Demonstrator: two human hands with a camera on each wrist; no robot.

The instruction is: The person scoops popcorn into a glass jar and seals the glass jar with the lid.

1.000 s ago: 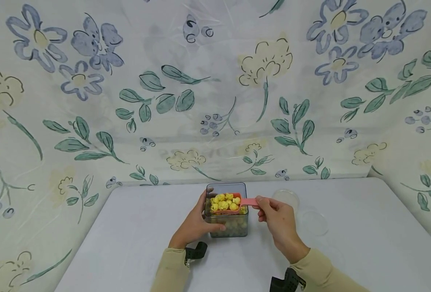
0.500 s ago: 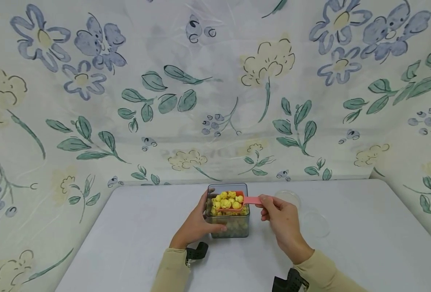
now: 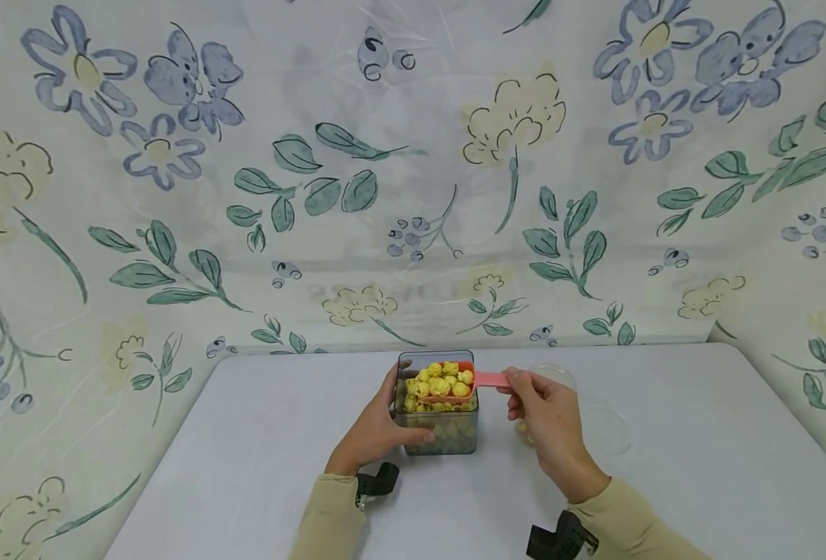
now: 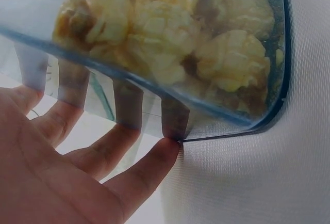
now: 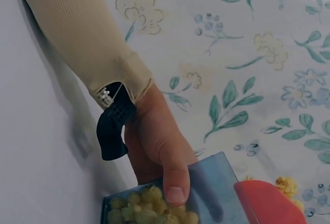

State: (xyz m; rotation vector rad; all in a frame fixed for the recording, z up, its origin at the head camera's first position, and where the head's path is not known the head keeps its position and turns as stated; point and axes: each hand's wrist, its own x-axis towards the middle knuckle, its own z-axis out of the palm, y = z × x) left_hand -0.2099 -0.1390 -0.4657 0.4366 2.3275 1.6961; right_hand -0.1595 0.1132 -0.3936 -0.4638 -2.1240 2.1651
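A grey see-through square container, filled with yellow popcorn, stands on the table. My left hand grips it from the left, thumb along the front wall. In the left wrist view the left hand's fingertips lie against the clear wall, with popcorn behind it. My right hand pinches the handle of a pinkish-red scoop. Popcorn heaps up in the scoop, whose bowl overlaps the container's mouth. The right wrist view shows the scoop at the container's rim.
Behind the right hand stands a round clear container, partly hidden. To its front right lies a clear round lid. A white cloth covers the table; a flower-printed sheet hangs at the back and sides.
The right hand has drawn the filled scoop slightly up and to the right over the container. A small yellowish piece now shows beside the right hand. The left hand keeps its grip.
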